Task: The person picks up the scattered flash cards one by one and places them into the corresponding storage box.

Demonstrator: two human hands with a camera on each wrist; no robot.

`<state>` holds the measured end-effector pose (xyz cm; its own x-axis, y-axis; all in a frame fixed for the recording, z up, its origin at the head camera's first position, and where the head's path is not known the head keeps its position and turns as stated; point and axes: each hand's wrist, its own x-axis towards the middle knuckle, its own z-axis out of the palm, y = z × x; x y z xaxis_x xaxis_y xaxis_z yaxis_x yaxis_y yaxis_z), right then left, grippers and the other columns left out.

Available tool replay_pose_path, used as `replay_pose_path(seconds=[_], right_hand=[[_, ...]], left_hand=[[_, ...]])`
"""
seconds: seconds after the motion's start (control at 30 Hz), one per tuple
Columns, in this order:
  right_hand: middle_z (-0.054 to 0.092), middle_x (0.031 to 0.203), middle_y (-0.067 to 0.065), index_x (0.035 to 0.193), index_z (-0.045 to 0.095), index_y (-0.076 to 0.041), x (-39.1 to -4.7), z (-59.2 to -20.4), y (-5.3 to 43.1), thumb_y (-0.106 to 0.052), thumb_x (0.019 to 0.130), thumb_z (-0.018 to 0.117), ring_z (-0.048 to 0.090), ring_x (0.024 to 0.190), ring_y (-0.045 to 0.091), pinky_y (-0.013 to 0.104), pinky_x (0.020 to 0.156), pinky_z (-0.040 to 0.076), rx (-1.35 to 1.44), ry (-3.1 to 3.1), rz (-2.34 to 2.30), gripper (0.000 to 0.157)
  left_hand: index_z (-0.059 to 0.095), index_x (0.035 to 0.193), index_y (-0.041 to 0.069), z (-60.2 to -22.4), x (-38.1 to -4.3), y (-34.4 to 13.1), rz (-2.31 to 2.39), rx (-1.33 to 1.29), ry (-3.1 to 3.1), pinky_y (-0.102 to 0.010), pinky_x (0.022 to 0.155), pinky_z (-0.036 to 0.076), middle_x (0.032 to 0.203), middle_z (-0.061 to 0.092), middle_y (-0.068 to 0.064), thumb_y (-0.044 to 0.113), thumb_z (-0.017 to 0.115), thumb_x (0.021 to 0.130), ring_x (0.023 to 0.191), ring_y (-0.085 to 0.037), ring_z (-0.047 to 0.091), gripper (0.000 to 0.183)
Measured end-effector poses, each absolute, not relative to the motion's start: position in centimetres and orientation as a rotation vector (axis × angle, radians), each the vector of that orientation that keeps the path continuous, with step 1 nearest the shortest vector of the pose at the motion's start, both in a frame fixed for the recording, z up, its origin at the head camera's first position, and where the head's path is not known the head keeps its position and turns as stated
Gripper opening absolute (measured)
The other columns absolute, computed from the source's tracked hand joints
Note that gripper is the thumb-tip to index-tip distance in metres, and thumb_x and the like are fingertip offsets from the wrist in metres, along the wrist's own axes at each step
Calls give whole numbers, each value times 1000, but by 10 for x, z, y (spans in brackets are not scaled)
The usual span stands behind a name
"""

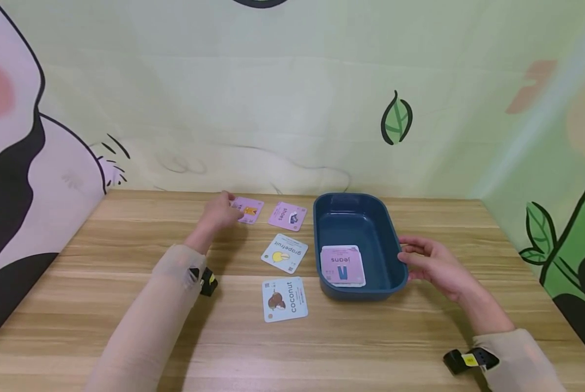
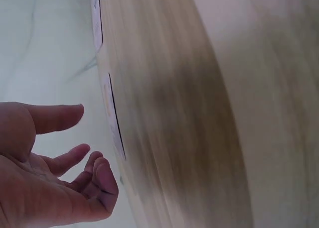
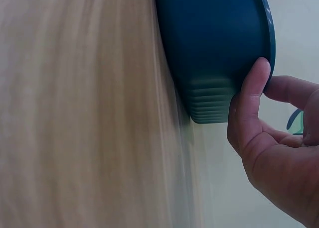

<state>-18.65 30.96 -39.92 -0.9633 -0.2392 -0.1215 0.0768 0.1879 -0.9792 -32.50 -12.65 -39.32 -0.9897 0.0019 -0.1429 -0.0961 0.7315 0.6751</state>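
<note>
1. Orange-garment card (image 1: 250, 210), purple, lies at the far edge of the desk (image 1: 361, 348), left of the box; our left hand (image 1: 219, 213) covers its left edge in the head view.
2. That hand is spread: the left wrist view shows a gap between thumb and fingers, the fingers partly bent, with nothing held. Whether a fingertip touches the card, we cannot tell. We judge that the gap suits picking up something so thin by its edge.
3. Our right hand (image 1: 432, 264) grips the right rim of the blue box (image 1: 351, 226), probably to steady it. We cannot tell how far any finger reaches inside.
4. Shoes card (image 1: 287, 216), also purple, lies just beside the first card. Grapefruit card (image 1: 285, 253) and coconut card (image 1: 285, 299), both pale blue, lie nearer us. None of these overlap, so we can see every picture.
5. Jeans card (image 1: 342, 265) rests inside the box at its near end, with other card edges showing underneath. The box stands right beside the loose cards, which we think makes for a short reach between them.
</note>
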Motion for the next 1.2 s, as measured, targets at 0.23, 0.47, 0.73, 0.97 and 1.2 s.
replay_pose_path(seconds=[0.23, 0.47, 0.73, 0.97, 1.2], right_hand=[[48, 113, 20, 140, 32, 12, -186, -399, 309, -13, 95, 59, 59, 84, 15, 32, 66, 54, -159, 2219, -1847, 58], [47, 114, 22, 140, 32, 12, -186, -399, 310, -13, 96, 59, 58, 84, 16, 33, 66, 54, -151, 2218, -1845, 58], [47, 111, 19, 140, 32, 12, -187, -399, 309, -12, 95, 59, 58, 83, 15, 32, 66, 54, -150, 2214, -1853, 57], [47, 110, 17, 139, 32, 12, -187, -400, 310, -12, 95, 59, 58, 84, 15, 33, 66, 54, -149, 2221, -1853, 57], [48, 109, 16, 138, 34, 11, -188, -401, 311, -14, 95, 60, 58, 83, 15, 33, 67, 55, -139, 2228, -1842, 56]], left_hand=[[45, 132, -9, -397, -329, -135, 1032, -118, 2830, -46, 94, 41, 121, 52, -25, 11, 71, 81, 107, -37, 50, 61], [57, 103, -6, -400, -328, -142, 926, -109, 2880, -40, 78, 43, 102, 57, -19, 21, 74, 81, 88, -30, 51, 39], [57, 108, -5, -399, -326, -142, 922, -143, 2849, -40, 79, 44, 103, 58, -19, 22, 74, 83, 90, -30, 53, 40], [57, 117, -7, -401, -331, -149, 872, -90, 2871, -47, 91, 41, 113, 58, -22, 18, 73, 81, 100, -35, 53, 47], [55, 119, -9, -403, -335, -154, 951, -80, 2823, -46, 95, 38, 118, 55, -24, 13, 74, 76, 105, -37, 51, 52]])
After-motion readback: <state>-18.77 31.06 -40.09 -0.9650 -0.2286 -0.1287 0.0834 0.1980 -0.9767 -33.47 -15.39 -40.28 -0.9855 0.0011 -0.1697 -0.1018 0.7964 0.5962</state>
